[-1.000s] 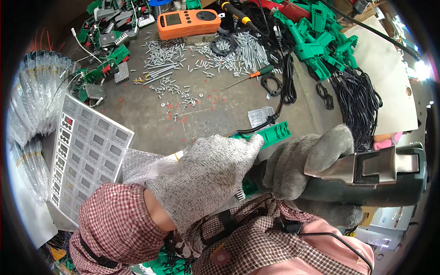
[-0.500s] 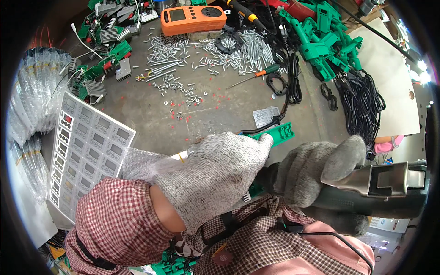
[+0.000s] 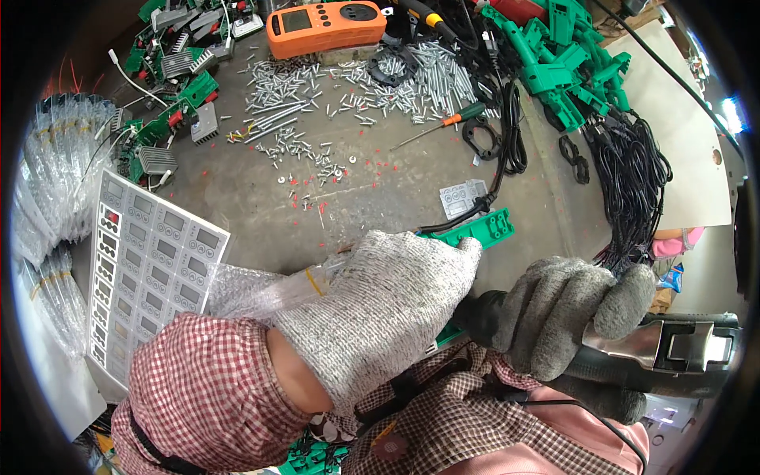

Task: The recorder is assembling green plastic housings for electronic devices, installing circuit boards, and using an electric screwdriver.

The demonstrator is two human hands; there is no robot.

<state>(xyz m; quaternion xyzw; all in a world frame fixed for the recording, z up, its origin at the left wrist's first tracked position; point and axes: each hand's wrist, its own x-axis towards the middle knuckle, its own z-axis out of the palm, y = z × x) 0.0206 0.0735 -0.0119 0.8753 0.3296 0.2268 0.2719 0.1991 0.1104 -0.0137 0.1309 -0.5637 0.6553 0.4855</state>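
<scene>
My left hand (image 3: pixel 388 301), in a pale grey knit glove, is closed over a long green plastic housing (image 3: pixel 497 228) with its thumb along the near side. A black power cord (image 3: pixel 463 215) runs into the housing's top edge. Most of the housing lies hidden beneath the glove. My right hand (image 3: pixel 566 317), in a darker grey glove, wraps around a black barrel-shaped handheld tool (image 3: pixel 689 376) that has a bright metal lever. The tool's dark front end (image 3: pixel 480 315) points left, toward the near side of the housing; its tip is hidden.
Piles of loose screws (image 3: pixel 293 87) cover the far middle, beside an orange meter (image 3: pixel 326 28) and a screwdriver (image 3: pixel 439 127). Circuit boards (image 3: pixel 158 158) and bagged clear plastic (image 3: pixel 67 174) lie left, above a label sheet (image 3: pixel 162 261). Green housings (image 3: pixel 554 71) and coiled cords (image 3: pixel 633 174) occupy the right.
The right hand and the black tool have shifted slightly right and nearer to me. My left hand has moved a little right with the green housing; the view has shifted slightly too.
</scene>
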